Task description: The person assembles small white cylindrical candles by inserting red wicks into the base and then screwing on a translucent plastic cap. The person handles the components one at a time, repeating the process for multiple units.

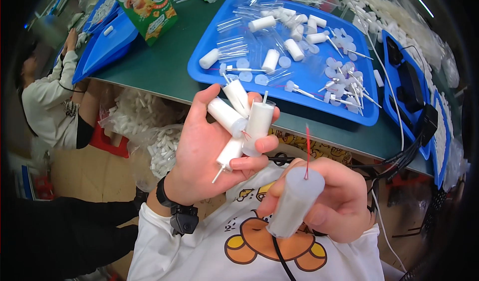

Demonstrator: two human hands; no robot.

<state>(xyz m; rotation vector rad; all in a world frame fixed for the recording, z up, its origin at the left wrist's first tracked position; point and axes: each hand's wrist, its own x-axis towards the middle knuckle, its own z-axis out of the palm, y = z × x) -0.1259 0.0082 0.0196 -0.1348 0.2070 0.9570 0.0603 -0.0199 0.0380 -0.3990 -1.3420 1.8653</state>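
Observation:
My left hand (187, 146), palm up, cradles several white cylinders (224, 116), its fingers curled over them. One, a cylinder in a clear sleeve (260, 124), stands upright under my fingertips with a thin white stick at its top. Another stick juts from the lowest one, towards my wrist. Lower and to the right, my right hand (344, 196) pinches a single capped cylinder (294, 201) between thumb and fingers. It has a clear sleeve and a pale round disc on top, with a thin red thread rising from the disc. The two hands are apart.
Ahead on the green table (167, 64), a blue tray (199, 46) holds white cylinders, clear tubes and discs with sticks. A green snack bag (149, 11) stands left of it. Black adapters and cables (411, 81) lie right. At far left sits another person (47, 96).

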